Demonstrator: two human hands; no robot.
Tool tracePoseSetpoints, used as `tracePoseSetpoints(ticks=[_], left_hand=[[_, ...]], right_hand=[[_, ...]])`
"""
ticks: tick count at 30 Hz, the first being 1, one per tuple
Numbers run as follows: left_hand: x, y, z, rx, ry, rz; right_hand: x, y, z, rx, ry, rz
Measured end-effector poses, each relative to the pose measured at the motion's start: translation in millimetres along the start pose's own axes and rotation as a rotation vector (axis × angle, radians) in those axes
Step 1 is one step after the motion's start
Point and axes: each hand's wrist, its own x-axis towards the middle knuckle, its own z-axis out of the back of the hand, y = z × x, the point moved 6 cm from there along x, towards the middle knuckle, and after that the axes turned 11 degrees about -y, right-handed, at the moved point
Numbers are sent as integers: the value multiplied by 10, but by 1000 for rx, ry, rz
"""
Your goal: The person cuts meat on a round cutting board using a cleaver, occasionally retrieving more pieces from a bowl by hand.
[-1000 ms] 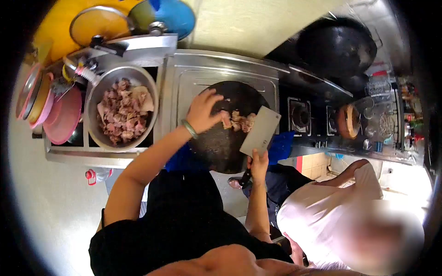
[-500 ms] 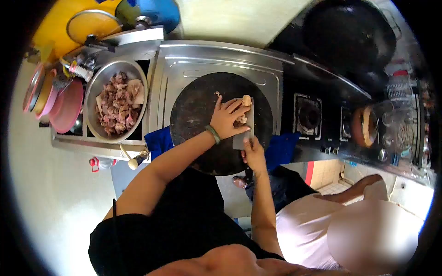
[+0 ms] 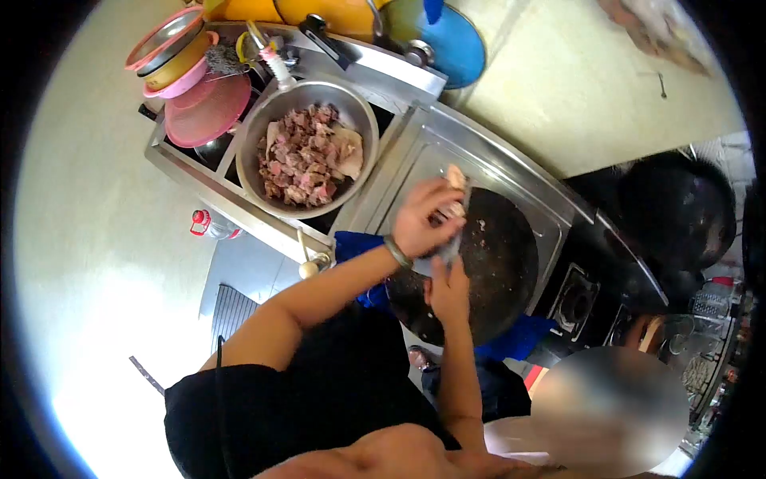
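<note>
My right hand [image 3: 448, 294] grips a cleaver [image 3: 448, 251] by its handle, its flat blade raised above the left part of a round dark chopping board [image 3: 504, 259]. Pale chopped meat pieces [image 3: 455, 177] lie along the blade. My left hand [image 3: 424, 219], a bracelet on its wrist, curls over the pieces and holds them against the blade; both hands are slightly blurred. To the left, a metal bowl [image 3: 369, 120] holds a heap of chopped meat [image 3: 299, 160]. Small scraps dot the board.
Under the board is a steel sink surround [image 3: 523, 169]. Pink baskets [image 3: 209, 112] and a faucet [image 3: 275, 64] stand around the bowl. A gas burner [image 3: 576, 302] and a black wok [image 3: 678, 211] are at right. Another person [image 3: 610, 411] stands close at lower right.
Both hands have lifted the cleaver and meat pieces off the middle of the board and carried them left, toward the bowl. The view has turned and shifted left.
</note>
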Motion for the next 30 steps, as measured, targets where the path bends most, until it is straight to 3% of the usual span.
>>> tracePoseSetpoints(ticks=[2,5,6,7,8,10,12,13,15,16,17,19,20,22,23,24,25,28,30], left_hand=[[349,162,524,120,-24,-22],[664,909,1227,311,-41,-122],[697,1223,1461,302,-58,48],[751,1465,1664,358,-103,-58],[737,1902,1842,453,-96,16],[700,2632,2077,741,171,161],[774,2510,2099,1049,77,-114],[907,2185,1947,1040,40,-263],[983,1767,1424,581,277,-85],[881,1755,1031,421,363,-185],[672,1574,663,326,453,-128],[272,1164,-187,238,954,-82],[16,1021,-490,67,764,-321],[-210,685,-1059,-24,657,-482],[-391,720,-1346,115,777,-377],[-452,541,-1429,205,785,-646],[-472,470,-1532,203,763,-734],[-633,492,-1732,316,862,-792],[-605,522,-1724,286,944,-707]], right_hand=[[213,148,-563,-18,65,154],[566,286,-1510,-58,209,189],[656,290,-1719,-112,193,245],[747,293,-1928,-166,174,300],[793,352,-2004,-326,128,346],[810,356,-1983,-308,91,297],[670,356,-1707,11,65,105],[589,325,-1519,93,14,51],[389,197,-1097,199,-129,-31],[264,72,-871,224,-222,-62],[131,-62,-659,331,-338,-77],[-159,-262,-237,384,-547,-92],[-286,-328,-57,381,-589,-134],[-443,-425,201,459,-646,6],[-542,-603,293,461,-688,-14],[-613,-762,366,462,-749,-35],[-630,-758,413,453,-714,-40],[-754,-808,566,418,-633,-77],[-720,-882,683,362,-556,-97]])
